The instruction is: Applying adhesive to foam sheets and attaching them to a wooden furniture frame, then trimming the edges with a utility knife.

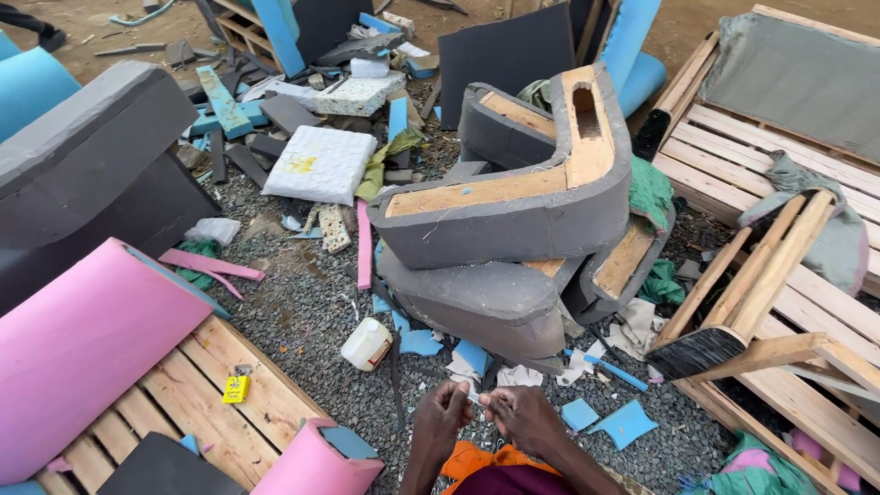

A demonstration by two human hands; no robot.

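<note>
Left to right: pink foam slab (pixel 78 344) on a slatted wood frame (pixel 215 385), white plastic jug (pixel 367 344) on the gravel. My left hand (pixel 440 417) and right hand (pixel 522 417) meet low centre, fingertips pinched narrow on a small thin pale item (pixel 477 398), too small to identify. Grey foam-covered sofa arms (pixel 513 211) stacked beyond. Step looks like fine fingertip work, needing steady hands.

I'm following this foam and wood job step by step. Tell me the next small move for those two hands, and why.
Probably keep working the small thin pale item pinched between both hands before reaching for anything else. The left hand and right hand meet on it over the gravel, so neither is free. What the item is cannot be made out. The white plastic bottle lies nearest, to the left.
</note>
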